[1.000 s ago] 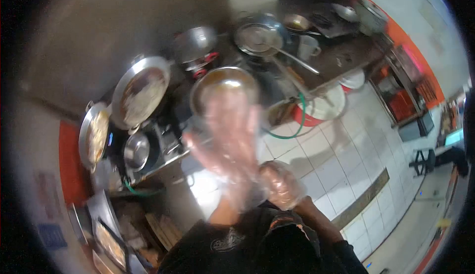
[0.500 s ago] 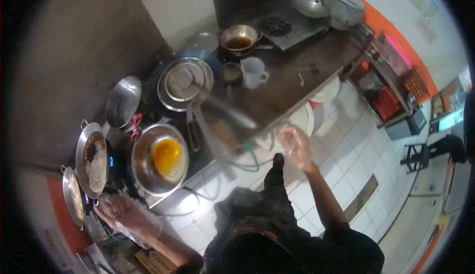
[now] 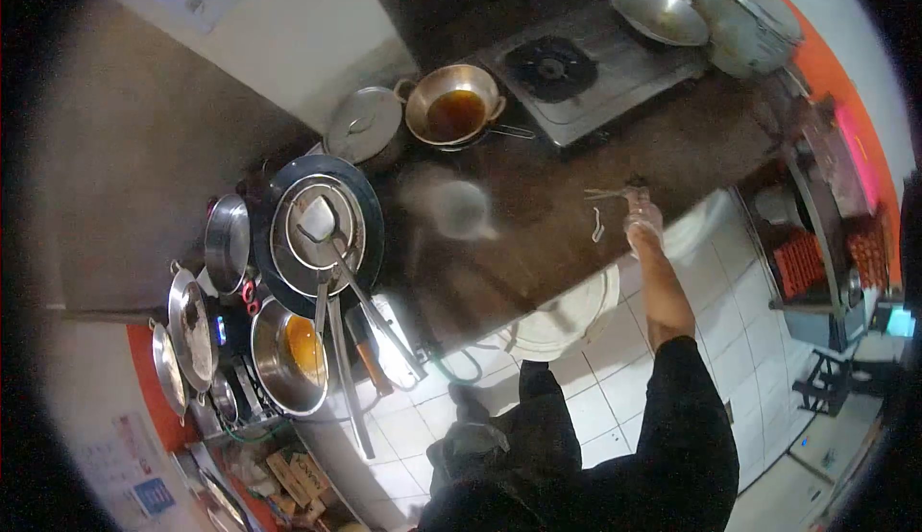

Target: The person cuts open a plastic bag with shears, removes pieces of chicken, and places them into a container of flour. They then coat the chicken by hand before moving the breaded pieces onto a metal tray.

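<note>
My right hand [image 3: 643, 219], in a clear plastic glove, reaches over the far side of the dark counter [image 3: 538, 234]. Its fingers are closed at a small tool [image 3: 605, 193] with a dark end and thin pale prongs; its exact kind is too blurred to tell. Just below the fingers lies a white squiggly strip [image 3: 598, 225]. My left hand is out of view. At the left, a steel pot [image 3: 274, 378] holds orange-yellow liquid. Next to it, a spatula [image 3: 317, 220] and other long-handled tools rest on a round strainer over a dark wok [image 3: 373, 210].
A brass-toned pan [image 3: 456, 81] with brown liquid stands by a gas stove [image 3: 615, 81]. Beyond are a wok [image 3: 658, 12] and a large pot [image 3: 744, 18]. A blurred translucent jug [image 3: 461, 210] sits mid-counter. A white lid [image 3: 567, 326] is below the edge. Tool handles overhang the counter.
My right hand has gone from beside the counter to the small tool on it. My left hand, near the pans at the left before, has left the view. The camera has shifted.
</note>
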Tool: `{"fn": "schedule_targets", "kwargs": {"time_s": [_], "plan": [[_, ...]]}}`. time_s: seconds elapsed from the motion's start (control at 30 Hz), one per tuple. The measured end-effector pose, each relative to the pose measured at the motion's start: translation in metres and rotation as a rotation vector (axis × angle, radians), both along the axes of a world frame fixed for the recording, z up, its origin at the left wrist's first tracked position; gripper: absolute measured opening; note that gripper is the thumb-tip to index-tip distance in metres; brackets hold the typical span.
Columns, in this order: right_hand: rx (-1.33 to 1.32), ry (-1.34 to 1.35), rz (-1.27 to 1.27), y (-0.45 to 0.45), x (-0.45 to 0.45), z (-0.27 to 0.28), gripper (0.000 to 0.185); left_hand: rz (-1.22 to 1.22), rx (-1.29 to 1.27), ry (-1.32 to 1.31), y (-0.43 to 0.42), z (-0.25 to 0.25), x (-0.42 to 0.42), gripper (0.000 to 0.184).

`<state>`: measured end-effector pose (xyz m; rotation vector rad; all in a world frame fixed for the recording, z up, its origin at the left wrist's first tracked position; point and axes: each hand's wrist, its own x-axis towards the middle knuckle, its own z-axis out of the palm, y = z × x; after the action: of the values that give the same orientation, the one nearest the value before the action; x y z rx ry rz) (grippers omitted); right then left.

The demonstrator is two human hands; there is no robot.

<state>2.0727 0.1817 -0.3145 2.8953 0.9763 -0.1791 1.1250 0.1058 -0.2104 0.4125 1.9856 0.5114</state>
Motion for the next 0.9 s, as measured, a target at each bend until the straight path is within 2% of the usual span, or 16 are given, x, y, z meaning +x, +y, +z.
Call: {"fn": "schedule_targets", "kwargs": {"time_s": [0.07, 0.17, 0.27, 0.4, 0.47, 0.5, 0.53, 0.57, 0.6, 0.63, 0.7, 0.73, 0.77, 0.83, 0.87, 0.9], "plan": [[0.309, 0.139, -0.002, 0.012, 0.037, -0.042, 0.057, 0.022, -0.082, 0.012, -0.016, 0.013, 0.034, 0.038], [0.182, 0.238, -0.189, 0.042, 0.014, 0.061, 0.053, 0.063, -0.176, -0.057, -0.042, 0.02, 0.079, 0.038], [-0.021, 0.135, -0.007, 0.031, 0.059, -0.034, 0.063, 0.108, -0.24, -0.121, -0.074, 0.021, 0.12, 0.038], [-0.031, 0.516, -0.126, 0.031, 0.075, 0.009, 0.072, 0.352, -0.201, -0.438, -0.117, -0.008, 0.119, 0.038], [-0.111, 0.551, -0.125, 0.034, 0.08, 0.004, 0.062, -0.238, -0.132, -0.011, -0.073, 0.038, 0.181, 0.042], [-0.159, 0.512, -0.08, 0.028, 0.078, -0.011, 0.054, -0.095, 0.181, -0.289, -0.063, 0.085, 0.231, 0.047], [0.199, 0.369, -0.02, -0.011, 0.073, -0.058, 0.044, 0.116, -0.21, -0.096, -0.059, 0.038, 0.203, 0.048], [0.262, 0.539, -0.22, -0.032, 0.099, -0.143, 0.036, 0.117, -0.203, -0.128, -0.064, 0.035, 0.206, 0.048], [0.247, 0.709, -0.315, -0.018, 0.053, -0.051, 0.051, 0.119, -0.194, -0.159, -0.07, 0.031, 0.209, 0.047], [0.627, 0.441, -0.263, -0.068, 0.079, -0.208, 0.022, 0.153, -0.232, -0.186, -0.077, 0.021, 0.207, 0.045], [0.462, 0.818, -0.604, -0.052, 0.024, -0.126, 0.053, 0.147, -0.148, -0.24, -0.102, 0.017, 0.209, 0.042], [1.225, 0.972, -0.464, -0.1, 0.003, -0.232, 0.066, 0.103, -0.077, -0.278, -0.102, 0.028, 0.221, 0.04], [1.09, 0.869, -0.536, -0.135, 0.025, -0.301, 0.067, 0.172, -0.156, -0.249, -0.105, 0.027, 0.225, 0.034], [1.138, 0.887, -0.839, -0.122, -0.089, -0.157, 0.065, 0.286, -0.164, -0.31, -0.119, 0.018, 0.215, 0.033], [1.072, 0.872, -0.352, -0.195, -0.05, -0.287, 0.058, 0.357, -0.195, -0.363, -0.126, 0.014, 0.211, 0.032], [1.195, 0.988, -0.764, -0.181, -0.136, -0.203, 0.051, 0.433, -0.213, -0.321, -0.129, 0.012, 0.214, 0.034]]}}
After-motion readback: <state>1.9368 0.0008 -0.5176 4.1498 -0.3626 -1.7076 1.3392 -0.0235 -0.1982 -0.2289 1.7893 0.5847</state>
